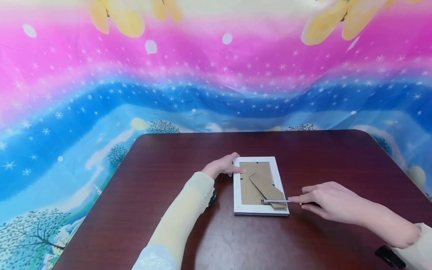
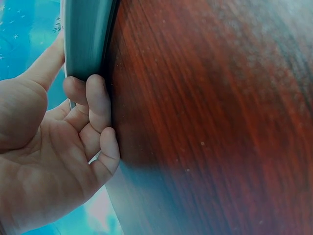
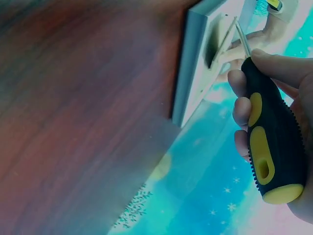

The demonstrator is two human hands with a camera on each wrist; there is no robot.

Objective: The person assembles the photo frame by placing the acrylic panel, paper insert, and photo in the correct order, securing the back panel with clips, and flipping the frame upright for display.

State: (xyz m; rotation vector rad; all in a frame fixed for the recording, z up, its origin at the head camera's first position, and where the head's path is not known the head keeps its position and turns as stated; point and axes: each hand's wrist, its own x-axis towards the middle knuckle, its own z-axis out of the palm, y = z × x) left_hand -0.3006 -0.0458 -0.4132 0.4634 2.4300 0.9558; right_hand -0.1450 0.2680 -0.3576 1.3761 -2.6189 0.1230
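A white picture frame lies back side up on the table, its brown backing board and hinged stand flap showing. My left hand grips its upper left edge, thumb on top; in the left wrist view the curled fingers sit against the frame's side. With my right hand I hold a screwdriver by its black and yellow handle. The metal shaft crosses the frame's right edge, and its flat tip is at the lower part of the backing. Whether the tip touches the board I cannot tell.
The dark red-brown wooden table has rounded far corners. Behind it and along the left side hangs a colourful printed cloth. A black band is on the right wrist.
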